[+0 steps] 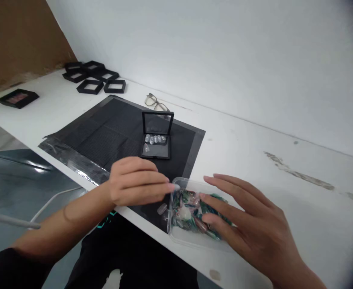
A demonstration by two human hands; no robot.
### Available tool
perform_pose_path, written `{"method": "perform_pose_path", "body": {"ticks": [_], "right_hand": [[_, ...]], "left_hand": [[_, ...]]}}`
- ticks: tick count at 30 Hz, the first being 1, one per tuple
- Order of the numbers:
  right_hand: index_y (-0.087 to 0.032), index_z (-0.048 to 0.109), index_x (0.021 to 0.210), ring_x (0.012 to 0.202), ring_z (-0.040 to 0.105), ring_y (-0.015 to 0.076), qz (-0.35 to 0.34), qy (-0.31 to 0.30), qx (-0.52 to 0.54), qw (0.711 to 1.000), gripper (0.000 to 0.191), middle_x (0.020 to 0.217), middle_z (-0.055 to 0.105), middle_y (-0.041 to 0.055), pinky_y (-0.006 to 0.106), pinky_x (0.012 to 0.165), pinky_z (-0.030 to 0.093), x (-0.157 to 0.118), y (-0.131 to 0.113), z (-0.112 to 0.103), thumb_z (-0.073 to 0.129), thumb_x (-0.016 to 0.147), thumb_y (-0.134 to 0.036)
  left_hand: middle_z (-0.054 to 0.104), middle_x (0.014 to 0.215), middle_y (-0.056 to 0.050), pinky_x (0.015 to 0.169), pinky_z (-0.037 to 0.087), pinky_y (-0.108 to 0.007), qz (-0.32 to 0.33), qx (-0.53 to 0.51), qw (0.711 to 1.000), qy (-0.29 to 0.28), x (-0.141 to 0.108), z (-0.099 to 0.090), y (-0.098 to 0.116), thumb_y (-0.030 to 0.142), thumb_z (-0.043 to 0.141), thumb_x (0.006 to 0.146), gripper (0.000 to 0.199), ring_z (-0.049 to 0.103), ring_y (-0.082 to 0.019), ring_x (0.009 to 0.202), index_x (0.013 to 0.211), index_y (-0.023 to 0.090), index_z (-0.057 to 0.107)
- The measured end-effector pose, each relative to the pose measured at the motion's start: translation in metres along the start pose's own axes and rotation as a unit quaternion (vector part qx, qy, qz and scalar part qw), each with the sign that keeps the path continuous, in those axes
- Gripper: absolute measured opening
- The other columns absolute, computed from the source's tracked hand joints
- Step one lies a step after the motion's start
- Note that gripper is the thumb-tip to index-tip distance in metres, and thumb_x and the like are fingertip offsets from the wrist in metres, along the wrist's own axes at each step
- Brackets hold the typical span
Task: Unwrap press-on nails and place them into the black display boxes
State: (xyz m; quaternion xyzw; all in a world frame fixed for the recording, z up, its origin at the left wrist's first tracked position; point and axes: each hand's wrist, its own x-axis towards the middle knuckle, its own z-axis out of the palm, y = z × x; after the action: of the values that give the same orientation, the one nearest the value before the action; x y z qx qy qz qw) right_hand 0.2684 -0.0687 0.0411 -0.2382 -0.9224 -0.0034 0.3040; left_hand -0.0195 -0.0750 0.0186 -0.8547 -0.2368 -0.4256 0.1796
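My left hand [137,180] is closed, its fingers pressed together at the left rim of a clear plastic box [191,240]. A pale false nail [176,187] shows at its fingertips; the thumb is hidden. Inside the box lies a heap of green, pink and clear false nails [191,212]. Over the right side of the box, my right hand [251,220] is spread, fingertips at the heap. Behind my left hand, an opened black display case [155,155] holds a row of pale false nails [155,139], with a single nail [146,147] below them.
A black mat [104,124] with a taped edge lies under the display case. Clear nail pieces [162,208] rest beside the box. Glasses [156,103] lie near the wall. Several black frame cases [90,86] stand at the back left, and another case [18,98] sits further left.
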Motion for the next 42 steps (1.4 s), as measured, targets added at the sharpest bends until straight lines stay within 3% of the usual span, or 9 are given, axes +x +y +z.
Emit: {"method": "perform_pose_path", "body": {"ticks": [3, 7, 11, 16, 21, 27, 33, 38, 42], "right_hand": [[-0.015, 0.074, 0.101, 0.113, 0.067, 0.0271, -0.005, 0.036, -0.009, 0.999, 0.014, 0.115, 0.074, 0.0121, 0.042, 0.09, 0.059, -0.005, 0.008, -0.001, 0.072, 0.087, -0.013], [-0.015, 0.074, 0.103, 0.11, 0.068, 0.0261, 0.005, 0.059, -0.017, 0.998, 0.019, 0.115, 0.073, 0.012, 0.041, 0.091, 0.057, -0.006, 0.01, -0.003, 0.073, 0.085, -0.009], [-0.016, 0.074, 0.103, 0.111, 0.067, 0.027, 0.019, 0.046, -0.025, 0.998, 0.019, 0.117, 0.073, 0.0119, 0.042, 0.092, 0.056, -0.005, 0.012, -0.003, 0.073, 0.085, -0.009], [-0.016, 0.074, 0.103, 0.113, 0.066, 0.0268, 0.026, 0.034, -0.031, 0.999, 0.016, 0.122, 0.071, 0.0127, 0.042, 0.093, 0.055, -0.007, 0.015, -0.004, 0.071, 0.088, -0.012], [-0.017, 0.073, 0.105, 0.118, 0.063, 0.0284, 0.024, 0.014, -0.036, 0.999, 0.016, 0.128, 0.068, 0.0132, 0.044, 0.094, 0.054, -0.006, 0.016, -0.002, 0.068, 0.09, -0.014], [-0.02, 0.073, 0.105, 0.119, 0.063, 0.0297, 0.03, 0.014, -0.024, 0.999, 0.018, 0.13, 0.068, 0.0114, 0.046, 0.093, 0.056, -0.009, 0.019, 0.002, 0.069, 0.089, -0.013], [-0.019, 0.072, 0.108, 0.119, 0.063, 0.0296, 0.036, 0.013, -0.019, 0.999, 0.021, 0.13, 0.067, 0.0126, 0.046, 0.093, 0.056, -0.01, 0.019, 0.002, 0.067, 0.089, -0.012], [-0.019, 0.071, 0.109, 0.119, 0.064, 0.0292, 0.035, 0.018, -0.027, 0.999, 0.021, 0.129, 0.068, 0.0124, 0.046, 0.093, 0.056, -0.01, 0.019, 0.001, 0.066, 0.089, -0.012], [-0.019, 0.072, 0.108, 0.12, 0.063, 0.0299, 0.036, 0.015, -0.028, 0.999, 0.02, 0.129, 0.068, 0.0125, 0.047, 0.094, 0.057, -0.012, 0.02, 0.002, 0.067, 0.089, -0.014]], "left_hand": [[0.078, 0.086, 0.002, 0.071, 0.061, -0.027, -0.027, 0.119, 0.992, -0.041, -0.01, -0.011, -0.022, 0.02, 0.082, 0.078, 0.026, 0.068, -0.015, 0.078, 0.103, 0.018, 0.074], [0.077, 0.088, -0.001, 0.064, 0.054, -0.03, -0.076, 0.209, 0.962, -0.158, -0.012, -0.008, -0.044, 0.021, 0.07, 0.087, 0.01, 0.065, -0.019, 0.084, 0.094, 0.02, 0.076], [0.076, 0.083, -0.001, 0.059, 0.049, -0.03, -0.103, 0.224, 0.946, -0.211, -0.008, 0.006, -0.045, 0.022, 0.061, 0.091, 0.017, 0.065, -0.02, 0.082, 0.086, 0.021, 0.077], [0.076, 0.089, 0.0, 0.062, 0.051, -0.031, -0.102, 0.203, 0.942, -0.247, -0.008, 0.015, -0.04, 0.021, 0.058, 0.092, 0.02, 0.068, -0.02, 0.087, 0.091, 0.022, 0.078], [0.076, 0.109, -0.002, 0.069, 0.054, -0.032, -0.113, 0.173, 0.947, -0.246, -0.011, 0.014, -0.04, 0.032, 0.057, 0.097, 0.024, 0.069, -0.021, 0.099, 0.095, 0.02, 0.078], [0.08, 0.102, 0.001, 0.079, 0.055, -0.036, -0.103, 0.169, 0.951, -0.238, -0.016, 0.013, -0.038, 0.041, 0.055, 0.099, 0.031, 0.07, -0.024, 0.107, 0.098, 0.02, 0.077], [0.079, 0.105, 0.0, 0.078, 0.055, -0.037, -0.115, 0.184, 0.947, -0.237, -0.015, 0.009, -0.033, 0.045, 0.056, 0.098, 0.033, 0.069, -0.026, 0.109, 0.101, 0.019, 0.077], [0.08, 0.097, 0.001, 0.076, 0.054, -0.036, -0.119, 0.191, 0.958, -0.179, -0.017, 0.003, -0.033, 0.041, 0.06, 0.096, 0.026, 0.071, -0.025, 0.103, 0.1, 0.021, 0.076], [0.08, 0.089, 0.004, 0.102, 0.051, -0.045, -0.11, 0.171, 0.967, -0.153, -0.019, 0.002, -0.034, 0.038, 0.062, 0.095, 0.021, 0.072, -0.024, 0.108, 0.1, 0.022, 0.075]]}}
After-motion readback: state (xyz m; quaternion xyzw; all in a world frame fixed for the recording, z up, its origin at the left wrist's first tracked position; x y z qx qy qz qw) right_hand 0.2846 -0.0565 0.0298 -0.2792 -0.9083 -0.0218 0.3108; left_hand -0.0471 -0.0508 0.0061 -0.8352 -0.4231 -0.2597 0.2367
